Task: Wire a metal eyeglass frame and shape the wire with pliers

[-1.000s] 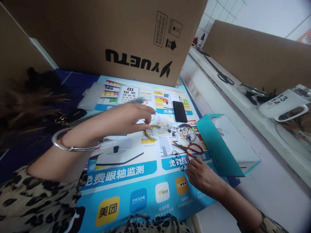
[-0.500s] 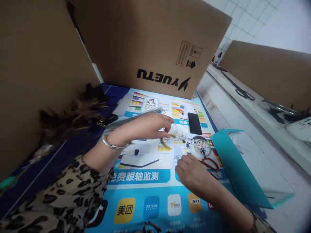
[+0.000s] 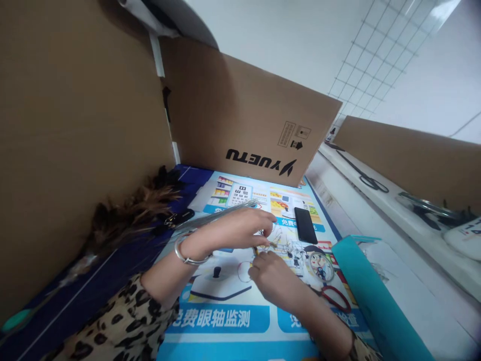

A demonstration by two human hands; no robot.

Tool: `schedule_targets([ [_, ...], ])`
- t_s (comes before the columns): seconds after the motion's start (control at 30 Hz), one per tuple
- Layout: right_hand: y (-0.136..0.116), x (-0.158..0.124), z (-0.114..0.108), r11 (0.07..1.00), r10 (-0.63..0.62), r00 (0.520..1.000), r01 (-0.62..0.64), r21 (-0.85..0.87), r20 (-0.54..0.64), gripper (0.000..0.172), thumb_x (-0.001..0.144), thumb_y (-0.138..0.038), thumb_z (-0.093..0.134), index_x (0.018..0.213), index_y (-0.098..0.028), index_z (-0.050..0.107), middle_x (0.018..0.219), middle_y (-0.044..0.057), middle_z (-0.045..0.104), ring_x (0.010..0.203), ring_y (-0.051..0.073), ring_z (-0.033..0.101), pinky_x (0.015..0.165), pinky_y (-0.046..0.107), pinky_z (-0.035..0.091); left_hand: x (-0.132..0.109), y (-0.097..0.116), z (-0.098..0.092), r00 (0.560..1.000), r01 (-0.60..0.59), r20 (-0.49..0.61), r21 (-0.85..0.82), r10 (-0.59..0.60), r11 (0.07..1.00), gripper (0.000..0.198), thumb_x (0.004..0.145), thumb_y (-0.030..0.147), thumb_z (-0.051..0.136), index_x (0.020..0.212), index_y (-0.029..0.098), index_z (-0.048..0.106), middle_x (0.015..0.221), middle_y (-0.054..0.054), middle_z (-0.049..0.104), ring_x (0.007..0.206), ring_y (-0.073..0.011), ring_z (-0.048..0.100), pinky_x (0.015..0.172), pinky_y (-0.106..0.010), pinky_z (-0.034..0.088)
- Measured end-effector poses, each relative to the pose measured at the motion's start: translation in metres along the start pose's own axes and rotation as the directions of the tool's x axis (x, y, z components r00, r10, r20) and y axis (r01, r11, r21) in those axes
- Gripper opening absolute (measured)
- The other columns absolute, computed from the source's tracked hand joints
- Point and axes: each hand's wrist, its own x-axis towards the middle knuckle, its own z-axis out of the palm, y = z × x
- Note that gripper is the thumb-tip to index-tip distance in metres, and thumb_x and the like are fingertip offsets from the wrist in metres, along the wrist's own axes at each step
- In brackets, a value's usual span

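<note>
Head view: left hand (image 3: 246, 228) bent, narrow gap, at yellow-handled tool (image 3: 256, 251), can't tell if gripping; right hand (image 3: 276, 281) curled at left's 5 o'clock, contents hidden. Tool between hands: probably stiff, smooth, light; take by handles. From tool: wire pieces (image 3: 295, 255), 3 o'clock, likely springy, bend easily; phone (image 3: 306, 225), 2 o'clock.

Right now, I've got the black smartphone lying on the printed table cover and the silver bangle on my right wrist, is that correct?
Not quite: the head view shows the silver bangle on the wrist of your left hand. The black smartphone does lie on the printed table cover.
</note>
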Motion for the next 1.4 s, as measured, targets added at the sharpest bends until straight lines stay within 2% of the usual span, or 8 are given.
schedule_targets([
  [0.13,0.031,-0.019,-0.025,0.984,0.175,0.984,-0.173,0.051,-0.038,0.017,0.084,-0.012,0.047,0.075,-0.015,0.062,0.074,0.006,0.062,0.074,0.017,0.054,0.069,0.028,0.038,-0.001,0.003,-0.002,0.999,0.027,0.024,0.011,-0.028,1.0,0.016,0.08,0.034,0.057,0.085,0.019,0.06,0.1,-0.006,0.065,0.098,-0.023,0.058,0.085,-0.031,0.042],
  [0.23,0.053,-0.035,-0.041,0.912,0.373,0.911,-0.325,0.249,-0.177,0.019,0.087,-0.019,0.045,0.083,-0.017,0.063,0.081,0.005,0.064,0.082,0.017,0.055,0.073,0.027,0.04,0.0,0.006,-0.002,0.998,0.065,0.023,0.006,-0.065,0.998,0.019,0.08,0.036,0.057,0.089,0.019,0.058,0.102,-0.006,0.064,0.098,-0.0231,0.058,0.083,-0.031,0.041],
  [0.37,0.062,-0.048,-0.049,0.752,0.515,0.814,-0.279,0.597,-0.269,0.014,0.085,-0.02,0.047,0.088,-0.02,0.061,0.088,0.003,0.063,0.082,0.015,0.056,0.072,0.026,0.043,0.002,0.007,0.001,0.996,0.075,0.044,-0.039,-0.073,0.996,0.02,0.08,0.038,0.057,0.087,0.019,0.058,0.106,-0.007,0.063,0.097,-0.0221,0.058,0.082,-0.03,0.041],
  [0.57,0.059,-0.049,-0.046,0.596,0.529,0.816,-0.164,0.786,-0.231,0.03,0.076,-0.022,0.059,0.105,-0.021,0.053,0.092,0.002,0.059,0.074,0.013,0.054,0.064,0.025,0.045,0.008,0.005,0.01,0.991,0.093,0.107,-0.107,-0.081,0.99,0.021,0.081,0.038,0.056,0.078,0.017,0.059,0.116,-0.008,0.06,0.095,-0.0194,0.059,0.08,-0.029,0.042],
  [0.83,0.06,-0.048,-0.041,0.591,0.518,0.818,-0.131,0.796,-0.25,0.026,0.074,-0.02,0.059,0.099,-0.021,0.053,0.09,0.002,0.058,0.069,0.012,0.053,0.066,0.026,0.044,0.011,0.012,0.016,0.986,0.091,0.142,-0.047,-0.084,0.995,0.018,0.082,0.035,0.056,0.081,0.017,0.06,0.12,-0.01,0.058,0.103,-0.0203,0.057,0.085,-0.031,0.043],
  [1.1,0.067,-0.055,-0.044,0.585,0.511,0.817,-0.106,0.804,-0.265,0.022,0.076,-0.014,0.051,0.097,-0.022,0.056,0.09,0.0,0.059,0.07,0.01,0.052,0.066,0.024,0.042,0.014,0.016,0.021,0.991,0.046,0.127,-0.009,-0.045,0.999,0.018,0.083,0.036,0.054,0.081,0.019,0.059,0.098,-0.009,0.066,0.11,-0.0225,0.054,0.083,-0.032,0.044],
  [1.23,0.073,-0.058,-0.042,0.53,0.583,0.777,-0.142,0.836,-0.237,0.011,0.08,-0.02,0.048,0.085,-0.02,0.058,0.075,-0.001,0.058,0.062,0.01,0.049,0.056,0.022,0.038,0.014,0.016,0.022,0.99,0.056,0.13,0.03,-0.06,0.998,0.016,0.084,0.034,0.054,0.083,0.019,0.058,0.099,-0.009,0.066,0.112,-0.0223,0.053,0.085,-0.033,0.043],
  [1.4,0.075,-0.052,-0.031,0.443,0.59,0.796,-0.183,0.878,-0.131,0.016,0.08,-0.027,0.049,0.069,-0.019,0.057,0.059,-0.003,0.051,0.053,0.009,0.043,0.047,0.02,0.03,0.014,0.018,0.025,0.987,0.06,0.15,0.043,-0.065,0.997,0.015,0.082,0.033,0.056,0.09,0.02,0.057,0.106,-0.008,0.063,0.107,-0.0217,0.055,0.085,-0.032,0.043],
])
